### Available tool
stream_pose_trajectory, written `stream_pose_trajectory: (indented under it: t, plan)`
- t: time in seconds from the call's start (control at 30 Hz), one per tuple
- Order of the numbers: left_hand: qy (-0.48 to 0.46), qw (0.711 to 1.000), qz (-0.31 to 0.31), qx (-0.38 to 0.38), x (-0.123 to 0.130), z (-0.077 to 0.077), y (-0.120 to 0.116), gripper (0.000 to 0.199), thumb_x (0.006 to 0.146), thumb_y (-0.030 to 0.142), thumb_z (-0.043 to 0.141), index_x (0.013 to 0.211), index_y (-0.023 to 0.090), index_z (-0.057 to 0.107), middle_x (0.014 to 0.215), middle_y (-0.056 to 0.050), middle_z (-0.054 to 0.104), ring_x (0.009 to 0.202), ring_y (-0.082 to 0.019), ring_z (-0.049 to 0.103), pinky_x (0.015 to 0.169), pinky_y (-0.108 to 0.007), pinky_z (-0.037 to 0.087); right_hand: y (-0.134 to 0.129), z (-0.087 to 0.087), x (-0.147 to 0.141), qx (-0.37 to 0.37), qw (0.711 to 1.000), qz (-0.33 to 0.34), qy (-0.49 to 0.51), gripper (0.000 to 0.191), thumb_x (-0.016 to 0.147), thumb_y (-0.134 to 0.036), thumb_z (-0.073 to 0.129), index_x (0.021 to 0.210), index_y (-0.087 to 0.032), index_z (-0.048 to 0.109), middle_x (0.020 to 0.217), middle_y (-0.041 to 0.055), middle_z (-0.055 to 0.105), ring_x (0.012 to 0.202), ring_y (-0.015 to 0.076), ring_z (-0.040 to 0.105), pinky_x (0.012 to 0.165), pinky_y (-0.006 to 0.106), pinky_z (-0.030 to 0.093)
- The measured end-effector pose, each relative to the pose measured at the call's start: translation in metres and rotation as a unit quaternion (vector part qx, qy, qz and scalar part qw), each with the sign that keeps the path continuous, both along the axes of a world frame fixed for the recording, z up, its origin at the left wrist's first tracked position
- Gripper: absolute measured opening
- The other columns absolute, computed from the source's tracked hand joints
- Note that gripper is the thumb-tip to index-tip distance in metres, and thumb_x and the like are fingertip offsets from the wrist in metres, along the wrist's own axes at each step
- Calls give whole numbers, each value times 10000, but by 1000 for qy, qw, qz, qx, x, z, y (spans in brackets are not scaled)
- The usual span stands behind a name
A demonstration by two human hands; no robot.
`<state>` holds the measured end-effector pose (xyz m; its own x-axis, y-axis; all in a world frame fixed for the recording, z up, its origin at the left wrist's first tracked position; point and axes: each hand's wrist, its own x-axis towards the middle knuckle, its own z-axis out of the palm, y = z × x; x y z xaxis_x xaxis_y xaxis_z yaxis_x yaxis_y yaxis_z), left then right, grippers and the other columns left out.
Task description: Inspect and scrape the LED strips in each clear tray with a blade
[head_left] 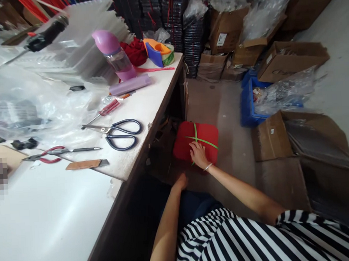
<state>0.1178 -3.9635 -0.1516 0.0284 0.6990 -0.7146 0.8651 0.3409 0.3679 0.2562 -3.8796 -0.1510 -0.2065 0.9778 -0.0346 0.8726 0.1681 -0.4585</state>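
Note:
A red stool-like seat (211, 132) with green tape crossed over its top stands low beside the workbench. My right hand (198, 155), with a bracelet at the wrist, lies on the seat, its fingers spread over the green tape. Nearer my body, just left of the seat's front edge, is my left hand (181, 182); it looks curled, and its fingers are mostly hidden. On the bench top above lie black-handled scissors (113, 132), a red screwdriver (109, 108), red-handled pliers (48, 155) and an orange-brown cutter (84, 165).
The white workbench (149, 104) fills the left, holding a pink-capped bottle (116, 55), tape rolls and plastic bags. Cardboard boxes (270, 137) and a blue crate (247, 107) stand on the floor at the right. Black stacks line the back.

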Motion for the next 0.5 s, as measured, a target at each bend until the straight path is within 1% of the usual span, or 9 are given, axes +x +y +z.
stream_pose_trajectory:
  t: [0.07, 0.13, 0.2, 0.23, 0.33, 0.4, 0.43, 0.5]
  plan:
    - [-3, 1000, -1, 10, 3, -1, 3, 351, 899, 328, 571, 1216, 179, 547, 1273, -106, 541, 1119, -243, 554, 942, -475, 476, -24, -12, 24, -10, 1000, 26, -3, 416, 914, -273, 528, 1318, -182, 491, 1393, 108, 455, 1285, 267, 413, 1044, 508, 349]
    - [-12, 999, -5, 32, 8, 1, 6, 386, 900, 317, 570, 1260, 183, 520, 1329, -114, 504, 1173, -261, 523, 976, -500, 450, -44, -21, 37, -18, 998, 56, -2, 446, 901, -231, 532, 1340, -169, 482, 1434, 121, 424, 1341, 275, 352, 1077, 508, 302]
    - [-24, 998, -10, 59, 12, 4, 8, 426, 903, 304, 565, 1305, 189, 483, 1388, -121, 454, 1226, -278, 484, 1007, -523, 422, -61, -25, 38, -24, 997, 79, 0, 493, 880, -187, 534, 1367, -148, 462, 1462, 140, 394, 1366, 281, 318, 1088, 504, 281]
    - [-31, 997, -12, 71, 14, 5, 9, 439, 904, 298, 562, 1320, 193, 470, 1410, -123, 432, 1245, -283, 468, 1018, -529, 410, -68, -25, 35, -25, 996, 89, 2, 515, 867, -162, 529, 1376, -137, 455, 1461, 147, 397, 1364, 280, 323, 1086, 497, 284]
    - [-41, 995, -21, 93, 17, 10, 10, 437, 905, 291, 561, 1321, 195, 470, 1421, -123, 420, 1252, -282, 459, 1026, -528, 403, -87, -20, 24, -22, 993, 118, 12, 540, 832, -105, 496, 1371, -149, 476, 1417, 141, 460, 1286, 243, 427, 1044, 436, 344]
    - [-36, 995, -25, 88, 17, 11, 8, 401, 905, 299, 562, 1286, 188, 501, 1373, -118, 469, 1210, -268, 496, 1002, -511, 429, -93, -15, 22, -15, 992, 125, 19, 541, 827, -103, 478, 1358, -209, 496, 1393, 107, 487, 1207, 212, 490, 991, 395, 394]
    - [-28, 996, -26, 79, 17, 11, 7, 378, 904, 304, 564, 1259, 182, 521, 1334, -115, 501, 1179, -258, 519, 983, -498, 447, -92, -13, 25, -10, 993, 117, 21, 542, 831, -106, 467, 1355, -241, 497, 1389, 93, 487, 1186, 205, 501, 970, 390, 409]
    - [-8, 998, -28, 53, 17, 11, 4, 335, 900, 313, 573, 1202, 170, 556, 1261, -106, 550, 1119, -241, 556, 942, -471, 478, -82, -10, 37, 1, 997, 69, 17, 551, 842, -112, 452, 1370, -266, 470, 1397, 96, 458, 1201, 219, 480, 958, 409, 413]
